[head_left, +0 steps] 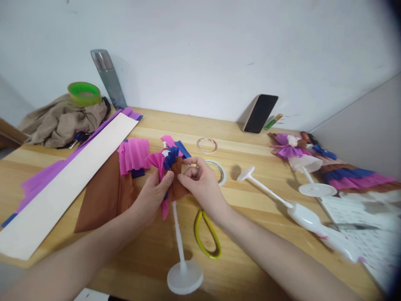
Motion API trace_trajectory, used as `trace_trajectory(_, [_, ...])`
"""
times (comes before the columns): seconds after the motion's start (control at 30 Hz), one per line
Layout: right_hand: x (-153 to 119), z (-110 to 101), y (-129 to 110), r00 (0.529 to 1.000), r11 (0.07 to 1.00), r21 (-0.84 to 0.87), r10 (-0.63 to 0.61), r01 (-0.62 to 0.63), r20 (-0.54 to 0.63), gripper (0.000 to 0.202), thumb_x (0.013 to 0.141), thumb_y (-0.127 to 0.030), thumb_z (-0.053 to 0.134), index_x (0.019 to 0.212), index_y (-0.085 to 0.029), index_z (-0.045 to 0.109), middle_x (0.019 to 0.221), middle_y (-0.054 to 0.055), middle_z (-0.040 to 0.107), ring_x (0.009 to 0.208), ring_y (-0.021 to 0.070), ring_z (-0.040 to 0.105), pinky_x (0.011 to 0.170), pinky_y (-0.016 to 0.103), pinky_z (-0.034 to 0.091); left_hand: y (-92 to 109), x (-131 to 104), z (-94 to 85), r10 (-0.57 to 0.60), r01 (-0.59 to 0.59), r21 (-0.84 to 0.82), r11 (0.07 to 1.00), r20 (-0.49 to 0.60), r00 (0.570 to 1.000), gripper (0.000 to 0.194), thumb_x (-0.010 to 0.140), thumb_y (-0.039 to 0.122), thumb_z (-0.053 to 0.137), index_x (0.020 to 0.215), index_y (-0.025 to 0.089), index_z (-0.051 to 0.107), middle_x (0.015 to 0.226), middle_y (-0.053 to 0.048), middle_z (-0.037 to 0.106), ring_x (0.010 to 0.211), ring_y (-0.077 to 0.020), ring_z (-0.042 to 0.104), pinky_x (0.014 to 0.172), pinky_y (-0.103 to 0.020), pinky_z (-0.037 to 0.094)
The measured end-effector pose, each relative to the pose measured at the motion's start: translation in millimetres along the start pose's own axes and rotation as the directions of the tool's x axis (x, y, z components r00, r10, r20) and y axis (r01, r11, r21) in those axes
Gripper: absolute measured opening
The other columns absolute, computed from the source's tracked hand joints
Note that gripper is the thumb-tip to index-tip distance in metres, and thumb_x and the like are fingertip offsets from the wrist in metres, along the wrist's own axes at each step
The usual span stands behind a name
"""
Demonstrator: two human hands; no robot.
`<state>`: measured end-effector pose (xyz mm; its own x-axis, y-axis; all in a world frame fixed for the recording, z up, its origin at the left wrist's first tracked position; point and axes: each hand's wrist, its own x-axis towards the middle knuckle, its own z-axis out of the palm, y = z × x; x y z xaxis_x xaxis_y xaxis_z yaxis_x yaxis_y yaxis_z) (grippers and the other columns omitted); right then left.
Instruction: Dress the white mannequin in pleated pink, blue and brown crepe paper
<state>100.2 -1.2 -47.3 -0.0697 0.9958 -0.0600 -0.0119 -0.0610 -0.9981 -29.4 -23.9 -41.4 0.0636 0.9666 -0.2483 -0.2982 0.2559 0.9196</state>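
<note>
At the frame's centre, the left hand [155,190] pinches the gathered crepe paper [171,158] atop the white stand [184,279], the right hand [205,184] its brown part [177,168]. If either grip loosens, the gathering could open; too strong pulling (the paper looks thin) may tear it.

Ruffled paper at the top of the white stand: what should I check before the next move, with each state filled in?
1. Left hand pinching the ruffled paper: ok.
2. Right hand on its brown part: ok, fingertips there.
3. Base of the white stand flat on the table: cannot tell.
4. White tape roll fully visible: not ok, right hand covers part.
5. Yellow loop out of both hands: ok, lying on the table.
</note>
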Motion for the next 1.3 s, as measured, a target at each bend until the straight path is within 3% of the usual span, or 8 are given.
trace_trajectory(0.07, [0.6,0.1,-1.5,0.998,0.997,0.053,0.062,-0.063,0.033,0.039,0.062,-0.031,0.067,0.097,-0.020,0.052,0.049,-0.011,0.049,0.040,0.0086,0.041,0.042,0.022,0.031,0.6,0.0,0.2,-0.006,0.006,-0.022,1.000,0.013,1.000,0.052,0.072,0.050,0.074,0.107,0.015,0.060,0.092,-0.008,0.075,0.097,-0.0256,0.070,0.083,-0.034,0.055])
trace_trajectory(0.2, [0.6,0.3,-3.3,0.992,0.990,0.085,0.108,-0.113,0.063,0.026,0.060,-0.035,0.068,0.075,-0.020,0.053,0.048,-0.009,0.049,0.038,0.0069,0.041,0.040,0.022,0.032,2.5,-0.3,0.2,0.001,-0.001,-0.023,1.000,0.009,1.000,0.049,0.071,0.050,0.075,0.103,0.016,0.060,0.087,-0.007,0.075,0.093,-0.0258,0.070,0.080,-0.034,0.056])
trace_trajectory(0.4, [-2.2,0.8,-2.1,0.999,0.999,0.002,-0.050,0.050,-0.010,0.019,0.061,-0.032,0.067,0.070,-0.020,0.056,0.055,-0.006,0.051,0.048,0.0084,0.043,0.047,0.023,0.035,5.1,-1.1,2.1,0.015,-0.015,0.009,1.000,-0.016,1.000,0.046,0.068,0.050,0.077,0.097,0.017,0.062,0.086,-0.007,0.076,0.093,-0.0264,0.070,0.077,-0.034,0.057])
trace_trajectory(0.57, [-4.1,1.5,-1.4,0.995,0.993,-0.070,-0.097,0.097,0.003,0.015,0.067,-0.033,0.063,0.066,-0.020,0.055,0.053,-0.006,0.045,0.049,0.0092,0.038,0.047,0.024,0.031,4.4,-1.9,3.1,0.017,-0.016,0.031,0.999,-0.040,0.999,0.049,0.066,0.052,0.077,0.097,0.017,0.062,0.096,-0.009,0.076,0.102,-0.0283,0.068,0.076,-0.032,0.056])
trace_trajectory(0.77, [-2.8,3.5,-3.8,1.000,0.999,0.033,-0.011,0.012,-0.016,0.021,0.065,-0.038,0.063,0.063,-0.021,0.050,0.050,-0.008,0.041,0.044,0.0075,0.035,0.043,0.022,0.028,1.8,-1.9,1.1,0.012,-0.012,0.031,0.999,-0.026,1.000,0.049,0.068,0.052,0.076,0.098,0.017,0.061,0.101,-0.010,0.075,0.104,-0.0277,0.068,0.075,-0.031,0.056])
trace_trajectory(0.97, [-1.4,3.9,-1.3,1.000,0.999,0.035,-0.011,0.012,-0.026,0.022,0.063,-0.037,0.064,0.061,-0.020,0.050,0.052,-0.006,0.045,0.048,0.0077,0.038,0.046,0.022,0.028,2.6,-2.5,0.8,0.029,-0.028,0.066,0.997,-0.022,0.999,0.045,0.069,0.048,0.076,0.098,0.016,0.062,0.101,-0.009,0.076,0.104,-0.0267,0.068,0.083,-0.032,0.055])
trace_trajectory(1.2, [1.6,4.5,6.1,0.996,0.984,0.156,0.086,-0.080,-0.030,0.033,0.060,-0.037,0.071,0.081,-0.021,0.050,0.053,-0.010,0.045,0.044,0.0071,0.038,0.042,0.020,0.027,1.0,-1.9,0.5,0.025,-0.026,0.045,0.999,0.019,0.999,0.034,0.077,0.040,0.072,0.100,0.017,0.062,0.107,-0.008,0.074,0.104,-0.0229,0.068,0.089,-0.030,0.054])
trace_trajectory(1.3, [2.1,4.8,8.4,0.988,0.967,0.203,0.152,-0.153,0.020,0.036,0.060,-0.039,0.073,0.079,-0.022,0.047,0.050,-0.011,0.046,0.037,0.0065,0.037,0.038,0.021,0.028,1.4,-1.4,0.2,0.022,-0.023,0.048,0.999,0.007,1.000,0.036,0.076,0.040,0.073,0.100,0.016,0.061,0.105,-0.008,0.075,0.099,-0.0224,0.070,0.086,-0.029,0.055])
